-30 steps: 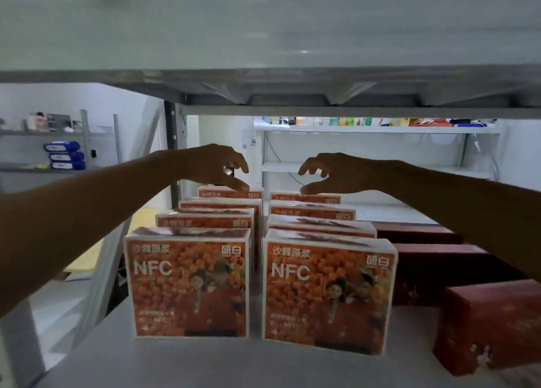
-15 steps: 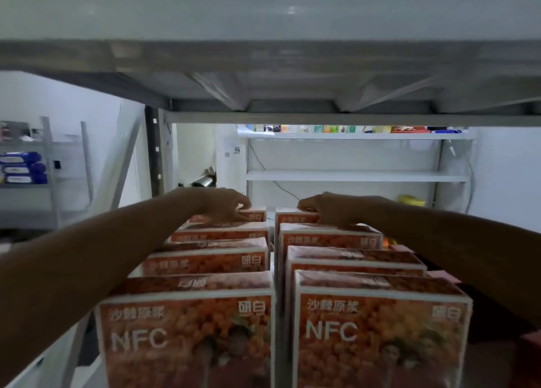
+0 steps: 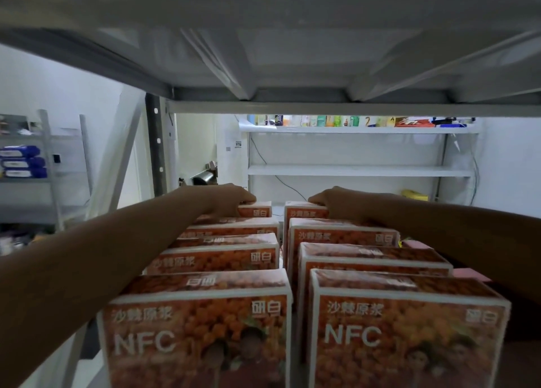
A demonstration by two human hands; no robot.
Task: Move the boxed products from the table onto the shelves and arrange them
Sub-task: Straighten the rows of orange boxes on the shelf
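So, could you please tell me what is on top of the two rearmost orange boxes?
The left hand lies on the left rear box, the right hand on the right rear box. They cover most of both tops; any grip is hidden.

**Item:** boxed products, orange cartons with white edges; the front faces carry white "NFC", Chinese characters and a picture of orange berries.

**Arrangement:** two parallel rows running front to back beneath the upper shelf deck (image 3: pixel 292 51). All cartons stand upright with faces forward. The board under them is hidden.

**Left row:** at least four cartons, packed close, from the front left carton (image 3: pixel 199 329) to the rear left carton (image 3: pixel 256 211), whose far top edge is gripped by the left hand (image 3: pixel 234 198).

**Right row:** four cartons, from the front right carton (image 3: pixel 407 332) to the rear right carton (image 3: pixel 304 213), gripped likewise by the right hand (image 3: pixel 336 201).

**Gap:** a narrow dark gap separates the rows.
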